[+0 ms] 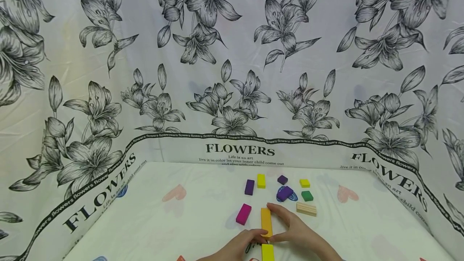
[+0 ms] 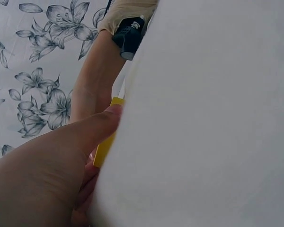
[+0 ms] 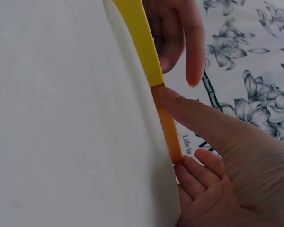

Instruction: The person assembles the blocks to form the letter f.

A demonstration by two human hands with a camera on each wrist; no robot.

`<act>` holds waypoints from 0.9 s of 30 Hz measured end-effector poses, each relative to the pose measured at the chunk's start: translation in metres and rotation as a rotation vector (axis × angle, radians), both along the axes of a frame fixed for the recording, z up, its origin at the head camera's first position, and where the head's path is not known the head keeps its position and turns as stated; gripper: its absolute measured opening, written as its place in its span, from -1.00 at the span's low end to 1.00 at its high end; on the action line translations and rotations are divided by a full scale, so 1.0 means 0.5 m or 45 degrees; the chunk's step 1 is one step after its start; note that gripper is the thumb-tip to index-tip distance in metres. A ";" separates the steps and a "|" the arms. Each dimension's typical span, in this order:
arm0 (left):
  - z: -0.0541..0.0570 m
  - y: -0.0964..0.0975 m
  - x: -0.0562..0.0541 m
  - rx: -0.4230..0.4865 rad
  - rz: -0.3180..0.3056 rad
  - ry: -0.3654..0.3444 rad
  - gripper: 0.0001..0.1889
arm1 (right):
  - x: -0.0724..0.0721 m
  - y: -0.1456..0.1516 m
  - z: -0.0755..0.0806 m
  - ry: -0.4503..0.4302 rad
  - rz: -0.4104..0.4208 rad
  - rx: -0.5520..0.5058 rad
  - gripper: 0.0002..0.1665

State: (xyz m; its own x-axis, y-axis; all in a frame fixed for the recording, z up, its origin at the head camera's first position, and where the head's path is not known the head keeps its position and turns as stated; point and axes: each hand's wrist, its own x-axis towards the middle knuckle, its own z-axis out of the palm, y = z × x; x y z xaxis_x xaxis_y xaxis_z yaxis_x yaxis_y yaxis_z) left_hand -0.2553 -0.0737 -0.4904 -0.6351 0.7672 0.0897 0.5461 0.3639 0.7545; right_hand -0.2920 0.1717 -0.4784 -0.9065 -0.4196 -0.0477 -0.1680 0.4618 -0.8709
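Left hand (image 1: 236, 247) pinches yellow block (image 1: 268, 253); right hand (image 1: 295, 229) pinches smooth, oblong orange block (image 1: 266, 219).

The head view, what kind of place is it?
Maybe a curtained-off play spot indoors: a flowery curtain hangs around a white cloth with hearts printed on it, where colourful blocks lie.

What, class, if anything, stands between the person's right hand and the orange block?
Nothing visible stands between them: the right hand touches the orange block, its fingers at both ends. The yellow block lies off the near end, not between them.
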 end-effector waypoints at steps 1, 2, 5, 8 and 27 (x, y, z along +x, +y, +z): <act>0.000 0.000 0.000 0.003 -0.004 0.014 -0.19 | 0.000 0.000 0.000 0.002 -0.003 0.003 0.10; -0.001 0.000 0.000 0.006 -0.008 0.027 -0.19 | 0.000 0.000 0.000 0.004 -0.004 0.005 0.10; -0.001 0.001 0.000 0.005 -0.004 0.035 -0.19 | 0.000 0.000 0.001 0.015 -0.012 0.013 0.11; -0.001 0.001 0.000 0.000 -0.010 0.056 -0.19 | 0.000 0.000 -0.001 0.019 -0.011 0.008 0.11; 0.005 0.012 0.001 -0.028 0.072 -0.031 -0.21 | -0.005 0.010 0.003 0.047 -0.003 -0.025 0.09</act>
